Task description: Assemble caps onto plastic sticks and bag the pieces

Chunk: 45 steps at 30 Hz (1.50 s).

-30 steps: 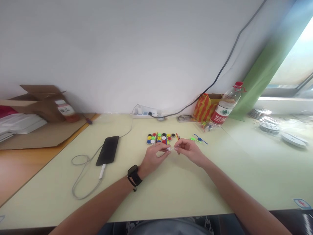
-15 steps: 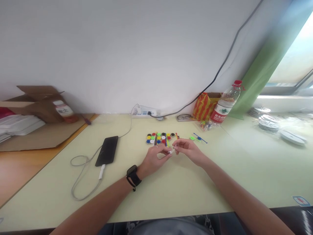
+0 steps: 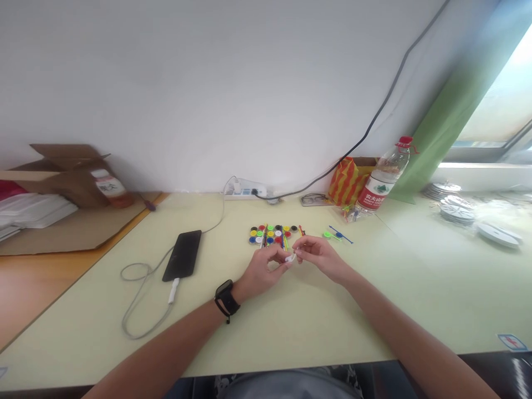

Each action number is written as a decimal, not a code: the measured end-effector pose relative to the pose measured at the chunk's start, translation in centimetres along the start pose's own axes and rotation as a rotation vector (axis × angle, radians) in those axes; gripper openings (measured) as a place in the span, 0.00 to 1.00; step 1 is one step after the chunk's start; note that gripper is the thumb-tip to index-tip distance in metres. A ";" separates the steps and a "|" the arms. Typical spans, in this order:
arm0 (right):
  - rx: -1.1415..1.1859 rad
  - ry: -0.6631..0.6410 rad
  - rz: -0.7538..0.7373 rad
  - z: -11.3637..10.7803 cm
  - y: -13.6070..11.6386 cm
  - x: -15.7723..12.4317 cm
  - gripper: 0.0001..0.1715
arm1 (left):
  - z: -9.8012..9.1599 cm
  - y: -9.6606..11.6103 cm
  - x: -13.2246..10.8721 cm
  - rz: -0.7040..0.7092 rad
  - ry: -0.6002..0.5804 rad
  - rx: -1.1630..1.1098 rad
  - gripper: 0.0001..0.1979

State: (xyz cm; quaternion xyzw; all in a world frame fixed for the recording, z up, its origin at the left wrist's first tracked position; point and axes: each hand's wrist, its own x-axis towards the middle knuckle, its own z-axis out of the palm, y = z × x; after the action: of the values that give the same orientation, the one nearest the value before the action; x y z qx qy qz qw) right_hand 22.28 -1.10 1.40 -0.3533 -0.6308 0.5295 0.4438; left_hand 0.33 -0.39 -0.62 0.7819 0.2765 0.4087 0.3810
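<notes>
A: From far away, I am seeing the person's bare right hand (image 3: 322, 256) sitting closer to the bare left hand (image 3: 261, 272) than a second ago. The small, thin white piece (image 3: 290, 259) is bending into a curve now, and it was looking straight before.

B: What are the hands holding?

A: The left hand is holding the white piece in a narrow pinch, thumb on one side and fingers on the other. The right hand is making a small pinch too, at the piece's right end. I am not able to tell how hard they are squeezing.

B: Where is the white piece sitting?

A: It is hanging between the two hands, over the pale yellow-green table (image 3: 307, 327). Fingers are hiding some of it.

B: What else are you seeing?

A: Just past the hands, little round discs in many colours (image 3: 270, 235) are lying in rows, with thin coloured sticks (image 3: 286, 241) lying among them. A flat black phone (image 3: 183, 256) is lying off to the left, and a black watch (image 3: 226, 297) is circling the left wrist.
</notes>
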 end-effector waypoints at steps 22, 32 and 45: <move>-0.467 0.216 -0.267 -0.6 0.9 -0.3 0.12 | 0.0 -1.2 0.8 -0.209 0.157 -0.337 0.13; -0.336 0.085 -0.130 -0.2 0.5 -0.7 0.22 | -0.1 -0.5 1.0 -0.257 0.169 -0.445 0.14; -0.204 0.023 -0.011 -0.1 -0.2 -0.3 0.20 | -0.1 -0.2 1.0 -0.256 0.179 -0.430 0.14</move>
State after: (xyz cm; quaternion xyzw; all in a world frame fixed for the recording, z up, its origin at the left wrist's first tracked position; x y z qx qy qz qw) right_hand 22.50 -1.34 1.56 -0.3989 -0.6783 0.4561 0.4157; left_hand 0.76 0.52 -0.34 0.6024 0.3127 0.4742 0.5608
